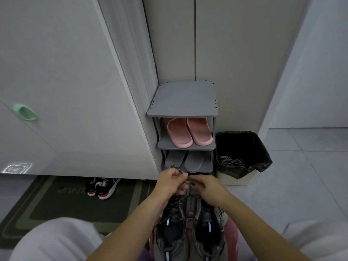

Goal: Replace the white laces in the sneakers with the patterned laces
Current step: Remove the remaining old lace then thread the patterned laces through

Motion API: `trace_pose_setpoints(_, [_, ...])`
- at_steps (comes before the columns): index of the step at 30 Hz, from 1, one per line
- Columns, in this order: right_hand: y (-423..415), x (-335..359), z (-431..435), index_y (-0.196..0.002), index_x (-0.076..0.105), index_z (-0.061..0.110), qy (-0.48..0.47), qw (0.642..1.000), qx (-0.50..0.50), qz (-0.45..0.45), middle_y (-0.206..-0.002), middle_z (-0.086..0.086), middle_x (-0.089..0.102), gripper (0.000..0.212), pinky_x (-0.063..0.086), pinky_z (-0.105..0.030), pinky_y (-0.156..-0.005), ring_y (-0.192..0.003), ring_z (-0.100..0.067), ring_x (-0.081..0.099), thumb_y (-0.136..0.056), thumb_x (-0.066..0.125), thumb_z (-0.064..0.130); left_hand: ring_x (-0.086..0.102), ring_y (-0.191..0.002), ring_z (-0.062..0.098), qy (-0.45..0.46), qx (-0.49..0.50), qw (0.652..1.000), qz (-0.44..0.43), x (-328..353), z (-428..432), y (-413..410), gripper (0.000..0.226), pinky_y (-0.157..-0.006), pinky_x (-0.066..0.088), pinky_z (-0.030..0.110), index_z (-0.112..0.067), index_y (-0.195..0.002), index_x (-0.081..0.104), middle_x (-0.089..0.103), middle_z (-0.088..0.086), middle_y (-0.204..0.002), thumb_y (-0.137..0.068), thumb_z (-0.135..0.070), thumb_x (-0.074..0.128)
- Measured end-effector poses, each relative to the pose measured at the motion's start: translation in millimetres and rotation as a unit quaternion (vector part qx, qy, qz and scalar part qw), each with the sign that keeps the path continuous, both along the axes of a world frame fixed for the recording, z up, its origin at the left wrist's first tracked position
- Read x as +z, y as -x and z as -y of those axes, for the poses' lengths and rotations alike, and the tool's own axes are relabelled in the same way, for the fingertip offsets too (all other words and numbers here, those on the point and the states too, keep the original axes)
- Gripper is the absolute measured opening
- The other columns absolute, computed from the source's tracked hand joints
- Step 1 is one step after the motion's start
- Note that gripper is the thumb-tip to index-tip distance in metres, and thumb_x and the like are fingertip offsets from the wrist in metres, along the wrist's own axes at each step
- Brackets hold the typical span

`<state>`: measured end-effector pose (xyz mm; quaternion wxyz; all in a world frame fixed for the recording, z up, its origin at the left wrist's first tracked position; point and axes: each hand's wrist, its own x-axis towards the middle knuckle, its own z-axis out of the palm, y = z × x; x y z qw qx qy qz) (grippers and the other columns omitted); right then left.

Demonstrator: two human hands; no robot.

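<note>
Hands both pinching the patterned lace (179, 171) above the sneakers (190, 227): left hand (170, 182), right hand (206, 187), fingers curled tight.

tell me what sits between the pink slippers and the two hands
Grey slippers on the lower rack shelf, between the pink slippers and the left hand and right hand pinching the patterned lace; head view.

Toes covered, heels cut off at the bottom edge.
The left hand (172, 182) and right hand (207, 187) hide the toes of the sneakers (190, 228) and most of the patterned lace (177, 168); the doormat (62, 200) lettering is too blurred to read.
</note>
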<state>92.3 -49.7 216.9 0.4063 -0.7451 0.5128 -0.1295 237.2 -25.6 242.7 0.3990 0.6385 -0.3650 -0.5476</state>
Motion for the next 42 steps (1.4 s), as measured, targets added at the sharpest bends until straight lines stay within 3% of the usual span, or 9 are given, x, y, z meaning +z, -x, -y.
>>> trace_pose_setpoints(4, [0.7, -8.1, 2.8, -0.135, 0.049, 0.021, 0.006, 0.998, -0.060, -0.006, -0.125, -0.004, 0.060, 0.040, 0.044, -0.025, -0.092, -0.112, -0.018, 0.056, -0.096, 0.043, 0.015, 0.062, -0.056, 0.008, 0.005, 0.023, 0.999, -0.026, -1.9, -2.4, -3.1, 0.001, -0.049, 0.051, 0.016, -0.004, -0.090, 0.058, 0.065, 0.010, -0.075, -0.089, -0.004, 0.060])
trace_pose_setpoints(9, [0.5, -7.8, 6.1, -0.087, 0.064, 0.026, 0.007, 0.996, -0.071, -0.049, -0.093, 0.002, 0.067, 0.006, 0.051, -0.030, -0.079, -0.088, -0.015, 0.061, -0.088, 0.058, 0.027, 0.062, -0.063, 0.012, 0.013, 0.031, 0.999, -0.021, -4.0, -0.5, -3.2, 0.010, -0.054, 0.053, 0.015, -0.005, -0.091, 0.057, 0.063, 0.011, -0.078, -0.087, 0.003, 0.059])
trace_pose_setpoints(15, [-1.4, -17.4, -4.1, -0.123, 0.061, 0.017, -0.048, 0.993, 0.105, -0.003, -0.119, -0.003, 0.066, 0.034, 0.046, -0.031, -0.100, -0.112, -0.014, 0.059, -0.095, 0.043, 0.008, 0.061, -0.066, 0.012, 0.007, 0.032, 0.999, -0.021, -6.3, 2.2, 3.6, 0.011, -0.055, 0.054, 0.016, -0.008, -0.089, 0.058, 0.062, 0.009, -0.076, -0.088, 0.003, 0.057])
trace_pose_setpoints(21, [8.7, -18.5, 8.1, -0.105, 0.067, 0.019, 0.059, 0.990, -0.125, -0.028, -0.108, 0.000, 0.068, 0.026, 0.049, -0.030, -0.086, -0.102, -0.018, 0.061, -0.091, 0.046, 0.014, 0.060, -0.064, 0.011, 0.003, 0.026, 1.000, -0.015, -10.5, 5.8, 8.7, 0.013, -0.057, 0.053, 0.017, -0.010, -0.086, 0.058, 0.060, 0.007, -0.074, -0.089, 0.003, 0.057])
trace_pose_setpoints(26, [9.1, -21.3, -3.7, -0.115, 0.066, 0.026, 0.051, 0.995, 0.022, -0.087, -0.111, 0.000, 0.066, 0.029, 0.044, -0.024, -0.081, -0.104, -0.018, 0.060, -0.095, 0.046, 0.018, 0.061, -0.065, 0.011, 0.003, 0.017, 1.000, -0.004, -17.0, 10.2, 17.1, 0.018, -0.054, 0.052, 0.016, -0.011, -0.080, 0.057, 0.060, 0.005, -0.071, -0.087, 0.005, 0.057])
trace_pose_setpoints(32, [25.5, -20.7, -2.9, -0.111, 0.065, 0.026, 0.078, 0.989, -0.068, -0.106, -0.115, 0.004, 0.065, 0.030, 0.046, -0.028, -0.085, -0.106, -0.018, 0.059, -0.094, 0.043, 0.015, 0.061, -0.072, 0.014, 0.032, -0.059, 0.977, 0.201, -35.0, 12.9, 20.1, 0.011, -0.067, 0.051, 0.021, -0.015, -0.083, 0.060, 0.060, 0.001, -0.074, -0.085, -0.005, 0.063])
trace_pose_setpoints(35, [32.3, -25.8, -4.7, -0.110, 0.065, 0.029, 0.076, 0.989, -0.004, -0.127, -0.114, 0.004, 0.066, 0.027, 0.045, -0.030, -0.090, -0.106, -0.018, 0.059, -0.092, 0.047, 0.020, 0.061, -0.078, 0.015, 0.036, -0.103, 0.958, 0.266, -41.8, 12.3, 19.6, 0.008, -0.066, 0.047, 0.016, -0.017, -0.087, 0.060, 0.059, -0.003, -0.076, -0.086, -0.009, 0.063])
trace_pose_setpoints(38, [32.2, -34.0, -10.3, -0.112, 0.065, 0.033, 0.085, 0.984, 0.026, -0.154, -0.116, 0.006, 0.066, 0.028, 0.042, -0.031, -0.095, -0.111, -0.018, 0.056, -0.093, 0.045, 0.025, 0.054, -0.066, 0.006, 0.038, -0.127, 0.944, 0.303, -42.9, 11.4, 18.9, 0.011, -0.054, 0.039, 0.006, -0.018, -0.084, 0.058, 0.053, -0.009, -0.068, -0.086, -0.008, 0.061])
trace_pose_setpoints(42, [35.7, -35.7, -10.1, -0.109, 0.065, 0.034, 0.083, 0.986, 0.024, -0.143, -0.113, 0.010, 0.066, 0.025, 0.040, -0.029, -0.095, -0.110, -0.016, 0.055, -0.092, 0.047, 0.028, 0.065, -0.066, 0.009, 0.016, -0.143, 0.942, 0.303, -42.3, 9.7, 15.8, 0.020, -0.060, 0.048, 0.016, -0.022, -0.075, 0.053, 0.060, -0.004, -0.068, -0.086, -0.006, 0.059])
